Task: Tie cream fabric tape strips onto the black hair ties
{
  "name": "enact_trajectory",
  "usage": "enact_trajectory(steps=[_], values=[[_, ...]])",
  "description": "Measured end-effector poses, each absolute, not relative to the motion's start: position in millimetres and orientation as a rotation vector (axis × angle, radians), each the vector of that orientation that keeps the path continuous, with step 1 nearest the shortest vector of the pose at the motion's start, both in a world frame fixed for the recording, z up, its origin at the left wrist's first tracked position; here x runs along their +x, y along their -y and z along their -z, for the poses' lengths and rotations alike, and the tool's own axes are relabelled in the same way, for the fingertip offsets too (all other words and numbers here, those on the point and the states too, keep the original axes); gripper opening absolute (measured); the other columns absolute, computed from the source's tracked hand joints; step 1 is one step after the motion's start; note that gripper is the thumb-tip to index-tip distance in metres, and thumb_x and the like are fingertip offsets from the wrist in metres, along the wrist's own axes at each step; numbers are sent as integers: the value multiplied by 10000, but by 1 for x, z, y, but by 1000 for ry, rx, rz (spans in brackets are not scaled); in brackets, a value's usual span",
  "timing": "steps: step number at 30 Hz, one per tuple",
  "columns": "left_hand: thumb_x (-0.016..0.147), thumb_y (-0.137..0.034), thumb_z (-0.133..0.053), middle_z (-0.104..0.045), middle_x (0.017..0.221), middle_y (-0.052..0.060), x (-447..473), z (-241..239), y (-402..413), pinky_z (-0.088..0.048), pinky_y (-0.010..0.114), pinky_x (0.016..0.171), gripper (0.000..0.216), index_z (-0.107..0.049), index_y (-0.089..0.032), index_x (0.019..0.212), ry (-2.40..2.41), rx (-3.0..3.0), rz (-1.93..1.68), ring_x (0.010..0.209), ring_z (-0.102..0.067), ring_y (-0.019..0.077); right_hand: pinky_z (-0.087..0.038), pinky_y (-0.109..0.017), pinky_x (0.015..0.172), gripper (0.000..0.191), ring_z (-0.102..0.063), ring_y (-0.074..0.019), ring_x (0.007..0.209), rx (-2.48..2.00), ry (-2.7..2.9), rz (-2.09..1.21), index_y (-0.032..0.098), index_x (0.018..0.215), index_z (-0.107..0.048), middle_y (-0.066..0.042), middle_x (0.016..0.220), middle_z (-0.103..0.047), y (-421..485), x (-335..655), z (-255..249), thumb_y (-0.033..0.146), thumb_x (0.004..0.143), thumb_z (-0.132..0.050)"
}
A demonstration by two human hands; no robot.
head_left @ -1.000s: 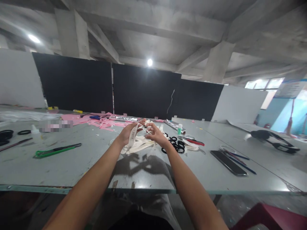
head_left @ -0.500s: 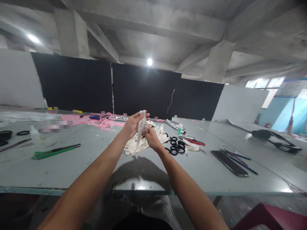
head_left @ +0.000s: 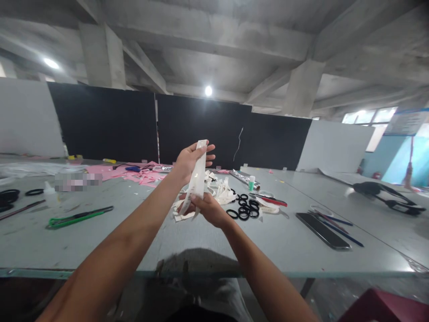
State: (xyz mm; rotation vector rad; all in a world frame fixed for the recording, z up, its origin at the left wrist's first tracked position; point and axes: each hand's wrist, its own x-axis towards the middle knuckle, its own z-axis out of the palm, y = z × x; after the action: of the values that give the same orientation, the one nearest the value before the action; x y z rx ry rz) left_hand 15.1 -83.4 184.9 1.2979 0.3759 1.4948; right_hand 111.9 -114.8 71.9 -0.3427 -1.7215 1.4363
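Observation:
A strip of cream ribbon (head_left: pixel 197 177) is stretched taut and nearly upright between my two hands above the grey table (head_left: pixel 134 241). My left hand (head_left: pixel 187 160) is raised and pinches the ribbon's top end, its other fingers spread out. My right hand (head_left: pixel 208 208) is lower, closed around the ribbon's bottom end. Just behind my hands lies a loose pile of cream ribbon pieces (head_left: pixel 219 190). Several black rings (head_left: pixel 243 208) lie to the right of the pile.
Green-handled scissors (head_left: pixel 75 217) lie at the left. Red-handled scissors (head_left: pixel 271 199), a dark phone (head_left: pixel 322 230) and pens (head_left: pixel 338 222) lie at the right. Pink scraps (head_left: pixel 134 172) and a small green bottle (head_left: pixel 250 182) sit farther back. A red stool (head_left: pixel 385 306) shows at the bottom right.
My left hand has risen with the ribbon's top end while my right hand slid down and toward me, pulling the strip out straight. The camera tilted slightly.

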Motion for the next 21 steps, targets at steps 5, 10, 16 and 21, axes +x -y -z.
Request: enact_trajectory(steps=[5,10,16,21], values=[[822,-201,-614,-661,1091,70,19,-198,97,-536,254,615,224,-633,-162,1042,-322,1318,-1457,737,-651,153,-498,-397,798,433,-646,-201,799,-228,1712,-1504,142,1090,-590,-98,852,-665,136,109,-77,500,874,-476],[852,-221,-572,-652,1122,74,23,-203,118,-548,273,644,229,-629,-170,1068,-332,1402,-1403,750,-657,152,-504,-399,774,398,-635,-225,827,-297,1671,-1387,151,1026,-581,-97,864,-654,144,106,-81,498,843,-516],[843,-213,-579,-628,1161,107,16,-204,127,-553,279,664,246,-620,-149,1077,-355,1520,-1310,754,-656,144,-490,-376,824,521,-577,-223,991,-427,1437,-767,235,1244,-417,-101,1121,-574,128,121,-98,416,789,-596],[804,-157,-621,-661,1059,108,10,-196,125,-544,277,633,360,-588,-162,1163,-306,1612,-1167,688,-649,132,-473,-327,829,346,-547,-188,1026,-486,1381,-391,243,1177,-497,-81,1125,-566,135,146,-138,336,843,-503]])
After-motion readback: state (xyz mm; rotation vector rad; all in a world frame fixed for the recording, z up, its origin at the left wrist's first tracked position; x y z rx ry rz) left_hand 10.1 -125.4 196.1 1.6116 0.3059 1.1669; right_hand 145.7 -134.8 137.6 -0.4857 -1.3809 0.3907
